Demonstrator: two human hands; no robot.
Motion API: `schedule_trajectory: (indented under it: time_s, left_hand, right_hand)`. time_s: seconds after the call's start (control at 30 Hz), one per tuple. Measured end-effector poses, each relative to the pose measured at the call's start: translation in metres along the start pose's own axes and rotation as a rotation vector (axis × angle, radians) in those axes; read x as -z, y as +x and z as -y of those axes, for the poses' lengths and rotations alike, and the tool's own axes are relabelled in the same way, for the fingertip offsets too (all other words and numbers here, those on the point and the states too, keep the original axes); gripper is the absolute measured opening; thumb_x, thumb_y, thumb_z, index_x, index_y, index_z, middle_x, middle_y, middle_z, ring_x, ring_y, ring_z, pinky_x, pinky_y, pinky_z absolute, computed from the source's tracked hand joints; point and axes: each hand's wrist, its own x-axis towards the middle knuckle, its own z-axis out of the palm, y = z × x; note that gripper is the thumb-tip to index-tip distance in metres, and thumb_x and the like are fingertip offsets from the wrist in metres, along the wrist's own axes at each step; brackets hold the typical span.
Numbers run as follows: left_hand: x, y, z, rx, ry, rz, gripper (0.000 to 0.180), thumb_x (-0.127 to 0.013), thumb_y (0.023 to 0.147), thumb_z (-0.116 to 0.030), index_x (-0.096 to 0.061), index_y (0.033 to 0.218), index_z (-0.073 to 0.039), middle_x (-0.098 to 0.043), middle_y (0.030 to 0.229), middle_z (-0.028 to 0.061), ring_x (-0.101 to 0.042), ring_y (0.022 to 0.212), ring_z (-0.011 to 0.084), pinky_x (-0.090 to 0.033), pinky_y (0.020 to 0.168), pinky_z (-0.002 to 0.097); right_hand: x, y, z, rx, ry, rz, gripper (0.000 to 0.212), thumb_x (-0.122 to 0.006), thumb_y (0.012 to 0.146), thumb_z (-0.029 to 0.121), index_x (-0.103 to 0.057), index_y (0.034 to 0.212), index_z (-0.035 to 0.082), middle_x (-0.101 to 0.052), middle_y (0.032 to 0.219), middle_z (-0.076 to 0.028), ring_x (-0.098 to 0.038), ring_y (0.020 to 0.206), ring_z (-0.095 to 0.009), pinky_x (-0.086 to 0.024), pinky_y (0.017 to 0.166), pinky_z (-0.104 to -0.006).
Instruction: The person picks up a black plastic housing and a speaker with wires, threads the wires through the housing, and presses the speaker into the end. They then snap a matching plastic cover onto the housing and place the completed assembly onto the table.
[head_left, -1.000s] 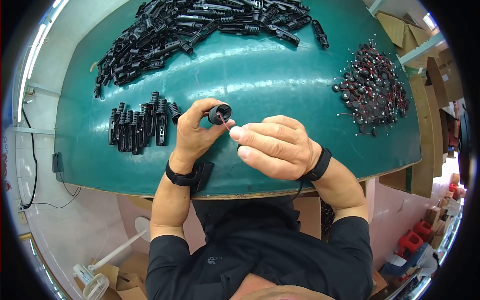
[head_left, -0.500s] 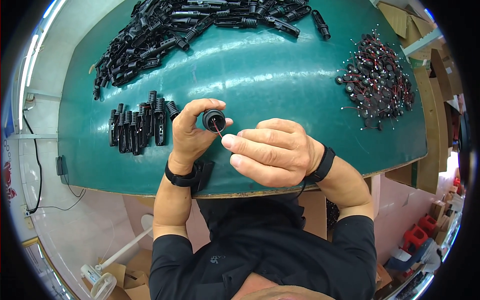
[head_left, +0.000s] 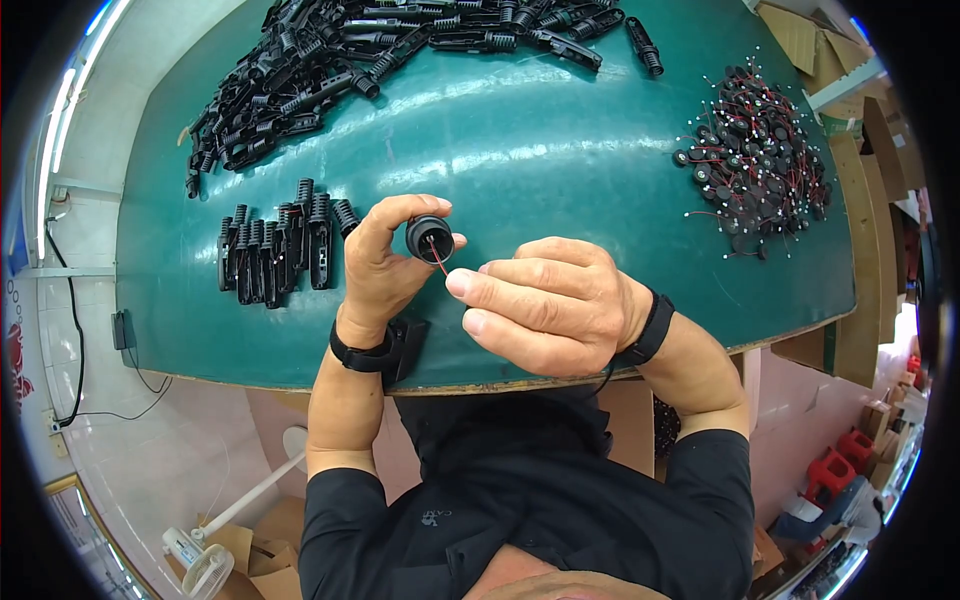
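My left hand (head_left: 385, 255) is curled snugly around a black tube (head_left: 430, 238), its open end facing me above the table; my right hand (head_left: 545, 305) pinches a red wire (head_left: 439, 260) that runs out of that opening. Anything else behind my right hand is hidden, the tube's far end is out of sight, and the pile of black parts (head_left: 300, 98) is cut off at the top. Pale glare streaks the green tabletop (head_left: 560, 185). Cardboard boxes (head_left: 850, 290) stand to the right, a white fan (head_left: 207, 570) lower left.
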Motion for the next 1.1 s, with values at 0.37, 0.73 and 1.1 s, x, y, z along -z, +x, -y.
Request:
schedule_trajectory:
  time_s: [0.37,0.73,1.1]
  left_hand:
    - [0.0000,-0.0004,0.0012,-0.015,0.010,0.010,0.052,-0.091,0.076,0.003,-0.063,0.119,-0.007,-0.074,0.111,0.0087,-0.073,0.102,0.0196,-0.060,0.086,0.0309]
    - [-0.0020,0.0008,0.0009,-0.014,0.018,-0.012,0.048,-0.092,0.075,-0.001,-0.065,0.115,-0.006,-0.075,0.109,0.0088,-0.074,0.096,0.0188,-0.060,0.082,0.0295]
    - [-0.0004,-0.0002,0.0027,-0.021,0.040,0.010,0.051,-0.091,0.074,0.005,-0.065,0.116,-0.007,-0.075,0.109,0.0085,-0.073,0.099,0.0194,-0.060,0.083,0.0304]
  right_hand:
    - [-0.0002,-0.0027,-0.0005,-0.018,0.004,-0.002,0.025,-0.073,0.086,-0.001,-0.064,0.108,0.001,-0.073,0.118,-0.022,-0.073,0.085,-0.024,-0.055,0.063,-0.0313]
    - [-0.0014,-0.0047,-0.0033,-0.027,-0.018,-0.003,0.024,-0.074,0.085,-0.002,-0.065,0.108,0.000,-0.073,0.116,-0.022,-0.073,0.082,-0.023,-0.055,0.062,-0.0306]
    - [-0.0029,-0.0076,-0.0035,-0.062,-0.002,-0.026,0.029,-0.077,0.082,-0.004,-0.065,0.108,0.000,-0.073,0.116,-0.022,-0.072,0.079,-0.022,-0.055,0.061,-0.0308]
